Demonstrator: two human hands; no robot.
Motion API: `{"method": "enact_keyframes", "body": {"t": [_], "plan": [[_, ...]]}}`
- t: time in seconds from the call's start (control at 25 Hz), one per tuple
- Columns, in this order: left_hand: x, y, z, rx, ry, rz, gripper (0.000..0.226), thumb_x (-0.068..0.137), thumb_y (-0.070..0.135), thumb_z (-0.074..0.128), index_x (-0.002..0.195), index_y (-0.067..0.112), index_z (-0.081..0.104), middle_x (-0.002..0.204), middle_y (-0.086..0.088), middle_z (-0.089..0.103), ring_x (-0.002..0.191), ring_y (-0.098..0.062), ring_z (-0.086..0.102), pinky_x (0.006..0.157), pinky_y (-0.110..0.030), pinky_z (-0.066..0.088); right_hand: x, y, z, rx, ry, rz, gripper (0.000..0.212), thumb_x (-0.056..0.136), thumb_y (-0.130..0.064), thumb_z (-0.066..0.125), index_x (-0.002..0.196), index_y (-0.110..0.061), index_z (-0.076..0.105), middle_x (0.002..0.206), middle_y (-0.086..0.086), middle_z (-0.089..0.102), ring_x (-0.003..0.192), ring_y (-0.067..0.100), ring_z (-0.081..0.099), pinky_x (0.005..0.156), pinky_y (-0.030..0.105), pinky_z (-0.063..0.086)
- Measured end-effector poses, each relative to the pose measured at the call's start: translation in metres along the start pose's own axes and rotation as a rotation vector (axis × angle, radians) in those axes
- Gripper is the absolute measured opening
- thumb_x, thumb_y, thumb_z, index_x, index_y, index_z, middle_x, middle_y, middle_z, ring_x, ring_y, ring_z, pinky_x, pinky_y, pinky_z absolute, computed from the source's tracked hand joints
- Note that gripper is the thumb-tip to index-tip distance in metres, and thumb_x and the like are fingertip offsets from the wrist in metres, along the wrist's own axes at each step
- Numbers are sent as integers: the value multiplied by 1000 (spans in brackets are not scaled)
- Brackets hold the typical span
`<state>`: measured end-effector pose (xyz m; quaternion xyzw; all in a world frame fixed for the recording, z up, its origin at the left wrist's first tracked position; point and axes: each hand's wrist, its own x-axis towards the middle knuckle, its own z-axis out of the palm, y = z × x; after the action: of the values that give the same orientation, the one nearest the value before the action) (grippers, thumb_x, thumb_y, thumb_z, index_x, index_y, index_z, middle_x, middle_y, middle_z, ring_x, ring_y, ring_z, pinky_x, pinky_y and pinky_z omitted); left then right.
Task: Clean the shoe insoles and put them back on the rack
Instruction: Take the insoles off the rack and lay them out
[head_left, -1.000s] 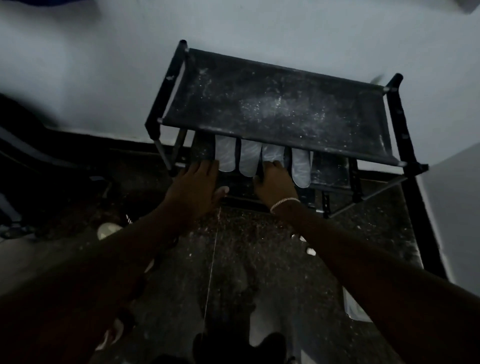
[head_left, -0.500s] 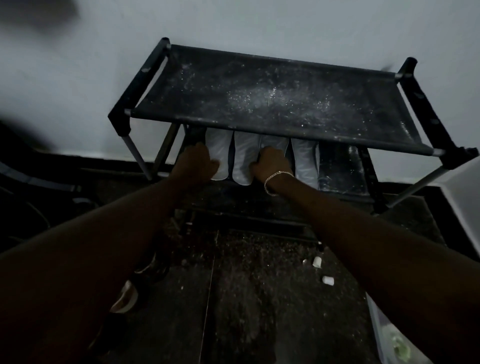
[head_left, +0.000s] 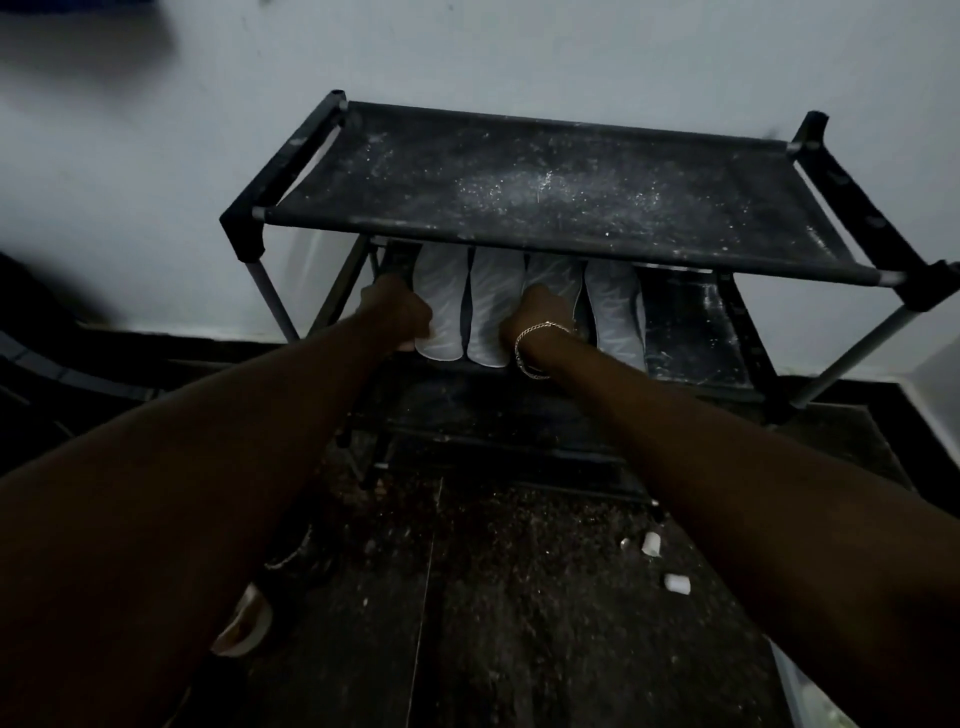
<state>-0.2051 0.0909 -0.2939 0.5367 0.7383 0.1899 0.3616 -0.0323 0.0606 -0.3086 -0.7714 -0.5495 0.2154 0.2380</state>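
A black shoe rack (head_left: 519, 171) stands against the wall, its top shelf dusted with white specks. On the shelf below lie several white insoles side by side: the leftmost insole (head_left: 444, 301), a second insole (head_left: 493, 312), a third insole (head_left: 553, 275) and a fourth insole (head_left: 615, 312). My left hand (head_left: 397, 317) is curled into a fist against the left edge of the leftmost insole. My right hand (head_left: 537, 322), with a chain bracelet at the wrist, lies on the third insole with bent fingers and hides its near end.
The white wall (head_left: 519, 52) is close behind the rack. The dark floor is gritty, with small white bits (head_left: 651, 543) to the right. A light-soled shoe (head_left: 244, 621) lies at lower left and a clear container (head_left: 810, 696) at bottom right.
Both hands have reached further under the top shelf onto the insoles. My left hand went from flat and spread to curled. The view has moved closer to the rack.
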Motion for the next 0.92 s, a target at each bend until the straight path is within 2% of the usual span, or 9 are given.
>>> {"method": "enact_keyframes", "body": {"t": [0.12,0.2,0.32,0.4,0.48,0.56,0.68,0.8,0.92], "plan": [[-4,0,0,-115,-31,-53,45,75,-3,81,116,0,62,116,-19,64,95,-32,68,67,-45,62,5,-4,6,110,28,62,39,92,-7,60,130,-3,54,139,17,55,127,33,55,102,35,47],[-8,-1,-3,-238,-83,-101,25,82,-8,73,103,1,63,113,-17,63,88,-27,66,70,-43,61,8,-6,9,154,31,84,41,94,-8,59,134,-3,52,143,16,52,131,31,52,104,33,44],[-16,-6,-16,-310,-128,-165,15,89,-8,66,97,3,59,96,-13,60,73,-21,61,55,-35,60,8,-8,5,213,-31,111,50,101,-12,51,148,-2,38,155,16,40,140,29,42,112,31,35],[-23,-11,-23,-316,-147,-212,20,92,-6,63,110,1,58,90,-11,59,71,-20,59,57,-33,61,6,-5,-3,314,-170,123,47,99,-9,53,144,1,45,148,19,48,135,32,49,102,35,45],[-32,-14,-29,-350,-173,-239,10,94,-5,59,102,0,57,87,-10,57,71,-19,57,55,-30,60,5,-6,-10,414,-259,140,44,93,-5,58,137,1,54,138,20,57,126,35,58,92,37,54],[-39,-21,-33,-391,-203,-260,6,96,-5,57,94,1,57,93,-9,59,72,-18,58,64,-32,59,12,-5,-5,518,-265,202,43,88,-2,60,131,-4,58,134,19,61,112,36,65,76,41,62],[-45,-36,-33,-415,-222,-269,15,96,-3,58,110,1,61,96,-9,62,76,-17,59,83,-36,53,3,-9,0,716,-225,270,29,87,11,55,111,-4,61,114,18,66,80,27,65,43,31,55],[-65,-45,-35,-447,-239,-295,6,97,-1,58,101,3,60,88,-6,61,73,-15,58,81,-34,54,-28,-16,-15,711,-191,274,23,85,18,53,85,-5,55,94,15,61,72,25,62,43,32,53],[-86,-61,-35,-478,-237,-291,13,97,0,58,86,8,56,87,-5,61,73,-14,57,78,-34,54,-45,-11,-18,737,-195,287,27,84,21,51,78,-5,54,85,13,58,68,24,60,36,28,51]]}}
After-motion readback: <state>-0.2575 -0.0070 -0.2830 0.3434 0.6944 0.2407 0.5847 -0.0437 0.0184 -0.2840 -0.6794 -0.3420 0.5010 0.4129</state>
